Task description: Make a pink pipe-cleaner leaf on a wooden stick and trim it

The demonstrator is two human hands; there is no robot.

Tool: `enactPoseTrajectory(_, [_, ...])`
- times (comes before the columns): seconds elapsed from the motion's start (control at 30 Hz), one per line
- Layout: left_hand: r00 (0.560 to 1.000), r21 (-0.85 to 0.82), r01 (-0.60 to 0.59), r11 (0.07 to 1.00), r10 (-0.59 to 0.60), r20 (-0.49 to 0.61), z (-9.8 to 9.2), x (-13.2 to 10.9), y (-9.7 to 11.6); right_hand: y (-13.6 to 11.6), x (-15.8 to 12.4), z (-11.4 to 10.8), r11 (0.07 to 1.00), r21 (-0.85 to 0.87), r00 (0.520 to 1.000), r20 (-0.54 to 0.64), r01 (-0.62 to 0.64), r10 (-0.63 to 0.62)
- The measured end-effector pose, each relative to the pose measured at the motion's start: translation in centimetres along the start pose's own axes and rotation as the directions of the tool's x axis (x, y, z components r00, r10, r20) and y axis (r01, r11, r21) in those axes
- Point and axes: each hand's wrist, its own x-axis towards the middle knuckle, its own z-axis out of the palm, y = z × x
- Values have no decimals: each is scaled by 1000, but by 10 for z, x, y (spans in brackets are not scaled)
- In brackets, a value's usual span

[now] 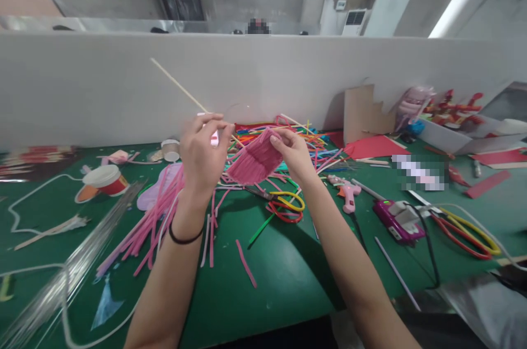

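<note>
Both my hands are raised over a green table. My left hand is closed in a pinch round a thin wooden stick that slants up to the left, with a small pink-white piece at my fingertips. My right hand pinches the upper right edge of a flat pink woven pipe-cleaner piece, which hangs between the two hands. A black band sits on my left wrist.
Loose pink pipe cleaners and a multicoloured heap lie under the hands. A pink glue gun, purple tool, paper cup, wire bundle and red paper surround them. A grey partition stands behind.
</note>
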Motion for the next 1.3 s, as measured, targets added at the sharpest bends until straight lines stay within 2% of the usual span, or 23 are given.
enactPoseTrajectory(0.07, [1000,73,22,997,-23,12,6,-3,-3,2,1,1,998,63,998,-62,2,2])
enactPoseTrajectory(0.13, [990,123,3,992,-20,138,13,-5,-6,6,2,3,994,107,992,-122,5,8])
enactPoseTrajectory(0.2, [958,92,-31,995,4,288,19,-7,-7,10,3,4,993,117,985,-174,13,7])
enactPoseTrajectory(0.27, [929,37,-49,998,31,368,23,-8,-7,14,3,5,994,108,980,-201,24,-1])
enactPoseTrajectory(0.57, [918,81,-1,997,-31,395,29,-12,-7,17,2,8,992,123,970,-243,26,5])
enactPoseTrajectory(0.77, [908,59,-9,998,-16,419,30,-13,-9,21,1,9,984,177,967,-248,-5,50])
enactPoseTrajectory(0.87, [920,28,-25,999,12,391,32,-13,-13,23,1,10,971,237,967,-243,-18,77])
enactPoseTrajectory(0.93, [942,5,-35,999,31,333,32,-13,-15,22,1,11,962,273,962,-258,-13,86])
enactPoseTrajectory(1.0, [973,-57,-36,998,48,225,32,-11,-16,21,1,12,954,298,956,-277,-5,92])
enactPoseTrajectory(1.07, [998,-120,-10,993,16,53,29,-9,-18,20,1,11,947,322,950,-295,4,97])
enactPoseTrajectory(1.13, [988,-166,74,983,-95,-122,25,-7,-23,19,2,10,936,353,945,-310,8,109])
enactPoseTrajectory(1.2, [950,-232,185,955,-234,-205,20,-4,-32,19,3,8,923,385,941,-312,-4,134])
enactPoseTrajectory(1.23, [933,-293,239,926,-303,-195,18,-3,-37,19,3,7,918,397,941,-304,-20,152])
enactPoseTrajectory(1.3, [892,-477,361,801,-445,-72,14,0,-47,20,3,6,909,412,943,-272,-68,194])
